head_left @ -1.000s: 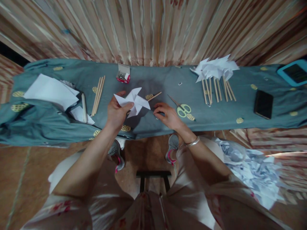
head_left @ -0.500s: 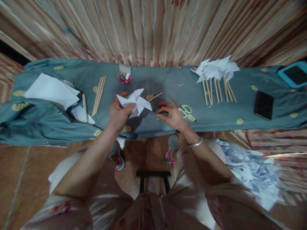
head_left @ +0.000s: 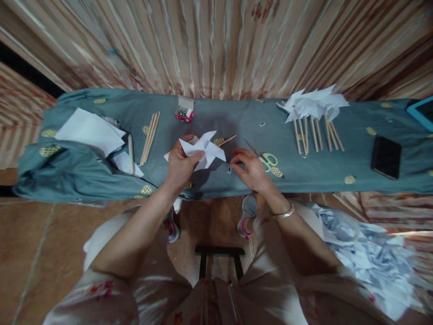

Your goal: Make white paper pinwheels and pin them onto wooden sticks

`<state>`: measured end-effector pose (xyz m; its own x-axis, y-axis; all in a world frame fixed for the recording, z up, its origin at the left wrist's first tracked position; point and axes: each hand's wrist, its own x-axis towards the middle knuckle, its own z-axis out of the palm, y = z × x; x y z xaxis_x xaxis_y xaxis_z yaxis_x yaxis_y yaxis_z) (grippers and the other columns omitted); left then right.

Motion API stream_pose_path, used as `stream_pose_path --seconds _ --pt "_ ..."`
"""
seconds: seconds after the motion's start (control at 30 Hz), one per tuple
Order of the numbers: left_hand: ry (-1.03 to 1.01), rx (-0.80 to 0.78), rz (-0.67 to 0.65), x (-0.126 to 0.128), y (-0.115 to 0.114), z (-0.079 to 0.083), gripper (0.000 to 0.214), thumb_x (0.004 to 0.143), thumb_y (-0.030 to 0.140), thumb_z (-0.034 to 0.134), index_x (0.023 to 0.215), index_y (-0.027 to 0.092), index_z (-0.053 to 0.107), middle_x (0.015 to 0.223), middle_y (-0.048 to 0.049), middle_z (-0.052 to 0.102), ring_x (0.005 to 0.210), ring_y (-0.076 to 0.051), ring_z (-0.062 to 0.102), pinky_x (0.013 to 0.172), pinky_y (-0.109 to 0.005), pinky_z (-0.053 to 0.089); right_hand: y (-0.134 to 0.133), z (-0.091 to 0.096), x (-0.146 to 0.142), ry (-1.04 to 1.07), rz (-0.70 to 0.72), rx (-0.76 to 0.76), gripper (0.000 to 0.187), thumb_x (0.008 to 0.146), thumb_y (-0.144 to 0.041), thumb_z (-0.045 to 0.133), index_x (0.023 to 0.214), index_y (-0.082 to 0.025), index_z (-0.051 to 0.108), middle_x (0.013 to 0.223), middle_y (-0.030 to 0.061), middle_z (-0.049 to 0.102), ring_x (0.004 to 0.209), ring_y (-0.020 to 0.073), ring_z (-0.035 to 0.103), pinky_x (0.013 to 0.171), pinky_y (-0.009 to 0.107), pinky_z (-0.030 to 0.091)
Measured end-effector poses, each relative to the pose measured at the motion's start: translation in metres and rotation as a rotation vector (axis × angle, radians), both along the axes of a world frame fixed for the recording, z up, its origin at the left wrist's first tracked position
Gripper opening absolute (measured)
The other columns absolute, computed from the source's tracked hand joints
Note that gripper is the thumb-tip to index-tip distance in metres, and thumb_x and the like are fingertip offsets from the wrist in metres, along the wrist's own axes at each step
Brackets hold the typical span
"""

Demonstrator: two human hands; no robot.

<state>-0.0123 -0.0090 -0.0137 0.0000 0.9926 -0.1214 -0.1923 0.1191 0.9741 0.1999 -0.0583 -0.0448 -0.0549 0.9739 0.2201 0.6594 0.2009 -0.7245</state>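
Observation:
My left hand (head_left: 182, 163) grips a white paper pinwheel (head_left: 207, 151), thumb on its front near the centre. Behind the pinwheel a short length of a wooden stick (head_left: 228, 140) shows. To the right, my right hand (head_left: 251, 169) is apart from the pinwheel, thumb and forefinger tips brought together; whatever may be between them is too small to make out. A small white-and-black scrap (head_left: 229, 170) lies on the cloth below these fingertips. Green-handled scissors (head_left: 269, 161) rest just beyond my right hand.
Finished-looking pinwheels on sticks (head_left: 314, 106) lie at the back right, near a black phone (head_left: 386, 157). A small red box of pins (head_left: 184, 113), loose sticks (head_left: 149, 139) and white paper sheets (head_left: 89, 132) are on the left. Crumpled paper (head_left: 368, 253) fills a bag at lower right.
The view has shifted, so the table's things appear farther right. The pinwheel stays in my left hand, facing up slightly more. My right hand remains beside it with fingertips together.

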Motion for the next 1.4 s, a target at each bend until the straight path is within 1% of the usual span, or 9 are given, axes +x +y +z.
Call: stream_pose_path --seconds 0.13,0.23,0.4,0.53,0.67,0.9,1.1,1.2,1.4 --pt "0.011 0.016 -0.012 0.003 -0.003 0.001 0.052 0.052 0.023 0.081 0.101 0.020 0.061 0.078 0.0029 0.067 0.071 -0.016 0.063 0.070 -0.029 0.049 -0.002 0.017 -0.005 0.213 -0.056 0.053 0.004 0.083 -0.026 0.067 0.082 -0.023 0.069 0.132 0.0075 0.062 0.123 0.0270 0.058 0.111 0.049 0.042" --pt "0.025 0.048 -0.021 0.006 -0.006 0.000 0.054 0.053 0.023 0.081 0.103 0.019 0.061 0.077 0.0031 0.066 0.069 -0.015 0.061 0.067 -0.028 0.048 -0.005 0.029 -0.018 0.288 -0.049 0.097 0.002 0.083 -0.025 0.068 0.083 -0.024 0.070 0.143 0.0045 0.054 0.133 0.0262 0.051 0.114 0.047 0.039" --pt "0.060 0.069 -0.036 0.008 -0.011 -0.001 0.055 0.055 0.022 0.082 0.106 0.017 0.062 0.079 0.0024 0.067 0.067 -0.013 0.060 0.066 -0.027 0.048 -0.005 0.039 -0.042 0.225 -0.023 0.055 0.004 0.085 -0.024 0.068 0.084 -0.026 0.071 0.127 0.0035 0.064 0.138 0.0242 0.047 0.120 0.046 0.032" --pt "0.052 0.065 -0.058 0.008 -0.015 0.001 0.056 0.056 0.023 0.083 0.108 0.017 0.062 0.084 0.0008 0.070 0.069 -0.014 0.062 0.068 -0.027 0.050 -0.002 0.039 -0.047 0.254 -0.021 0.032 0.005 0.086 -0.025 0.067 0.083 -0.027 0.071 0.116 0.0043 0.069 0.131 0.0234 0.053 0.114 0.042 0.040" --pt "0.057 0.073 -0.063 0.007 -0.017 0.004 0.056 0.056 0.023 0.083 0.108 0.017 0.062 0.090 -0.0005 0.071 0.072 -0.014 0.063 0.070 -0.027 0.051 -0.001 0.037 -0.047 0.298 -0.013 0.032 0.005 0.085 -0.027 0.067 0.083 -0.027 0.072 0.117 0.0046 0.069 0.129 0.0235 0.055 0.109 0.040 0.045" --pt "0.035 0.072 -0.076 0.008 -0.018 0.003 0.055 0.056 0.023 0.083 0.106 0.017 0.062 0.090 -0.0012 0.071 0.075 -0.016 0.064 0.068 -0.027 0.050 0.001 0.035 -0.045 0.270 -0.011 0.068 0.005 0.084 -0.023 0.068 0.083 -0.025 0.072 0.120 0.0045 0.066 0.137 0.0236 0.048 0.119 0.042 0.033" --pt "0.049 0.064 -0.056 0.009 -0.018 0.003 0.056 0.056 0.024 0.084 0.108 0.017 0.063 0.098 -0.0035 0.070 0.078 -0.017 0.065 0.070 -0.028 0.051 0.001 0.033 -0.043 0.230 0.000 0.028 0.006 0.087 -0.025 0.065 0.086 -0.026 0.071 0.127 0.0040 0.064 0.137 0.0232 0.047 0.114 0.040 0.040" --pt "0.047 0.065 -0.055 0.009 -0.019 0.004 0.057 0.057 0.023 0.083 0.109 0.016 0.063 0.101 -0.0041 0.070 0.080 -0.016 0.066 0.073 -0.028 0.052 0.001 0.032 -0.044 0.266 -0.006 0.038 0.005 0.086 -0.024 0.066 0.085 -0.026 0.071 0.130 0.0033 0.062 0.141 0.0228 0.044 0.116 0.039 0.038" --pt "0.041 0.075 -0.067 0.009 -0.018 0.002 0.059 0.057 0.023 0.083 0.111 0.014 0.062 0.092 -0.0017 0.070 0.072 -0.013 0.063 0.068 -0.026 0.050 0.002 0.029 -0.044 0.339 -0.003 0.058 0.004 0.084 -0.024 0.068 0.083 -0.025 0.072 0.133 0.0034 0.062 0.143 0.0241 0.041 0.118 0.042 0.035"
